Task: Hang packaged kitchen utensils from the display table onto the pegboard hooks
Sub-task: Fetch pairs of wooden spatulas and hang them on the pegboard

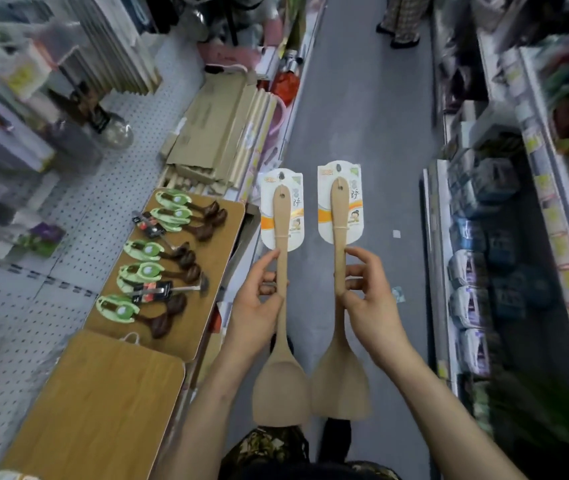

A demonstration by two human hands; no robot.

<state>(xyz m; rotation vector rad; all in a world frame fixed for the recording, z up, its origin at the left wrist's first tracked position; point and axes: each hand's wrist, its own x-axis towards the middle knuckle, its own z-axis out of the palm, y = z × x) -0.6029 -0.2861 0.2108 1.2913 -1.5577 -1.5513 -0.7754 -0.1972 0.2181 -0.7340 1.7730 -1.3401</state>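
left hand (pixel 258 306), right hand (pixel 369 303) grip spatulas (pixel 281 393), handles (pixel 340 216) pointing away

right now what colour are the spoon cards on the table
The spoon cards are light green, head view.

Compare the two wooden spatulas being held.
The left spatula is in the left hand, the right spatula in the right hand. The left one's card sits lower in view than the right one's. The left blade looks rounder, the right squarer. Both are pale wood.
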